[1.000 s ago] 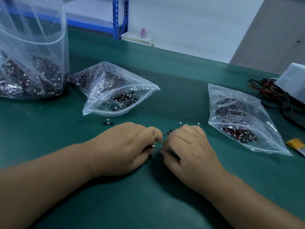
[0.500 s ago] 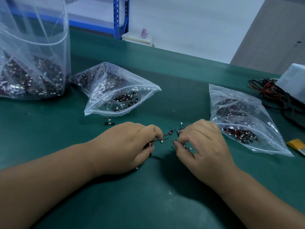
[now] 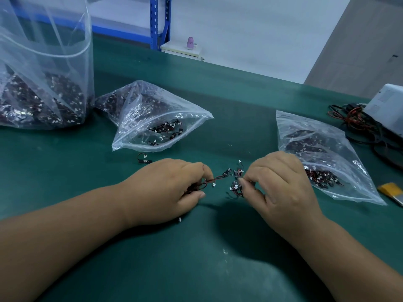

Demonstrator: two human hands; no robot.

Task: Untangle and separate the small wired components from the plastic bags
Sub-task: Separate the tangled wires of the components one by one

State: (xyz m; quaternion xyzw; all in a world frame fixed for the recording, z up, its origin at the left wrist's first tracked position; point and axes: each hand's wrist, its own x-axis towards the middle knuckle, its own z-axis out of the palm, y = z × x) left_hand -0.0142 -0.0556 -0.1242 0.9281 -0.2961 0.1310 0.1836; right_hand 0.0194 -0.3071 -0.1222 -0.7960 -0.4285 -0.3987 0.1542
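Note:
My left hand (image 3: 168,188) pinches one small wired component (image 3: 218,178), a black part on a red and black lead with a white plug. My right hand (image 3: 281,184) grips a tangled clump of the same components (image 3: 236,185). A short gap separates the single piece from the clump, just above the green mat. A zip bag (image 3: 157,118) with components lies beyond my left hand. Another zip bag (image 3: 322,153) lies right of my right hand. One loose component (image 3: 144,160) rests on the mat near the middle bag.
A tall clear bag (image 3: 43,83) full of components stands at the far left. A white device (image 3: 388,107) with a bundle of dark cables (image 3: 357,120) sits at the right edge, and a yellow item (image 3: 391,189) lies below it. Tiny white plugs (image 3: 180,219) dot the green mat (image 3: 196,269).
My hands have drawn apart sideways. The single component has come away from the clump, which stays in my right hand.

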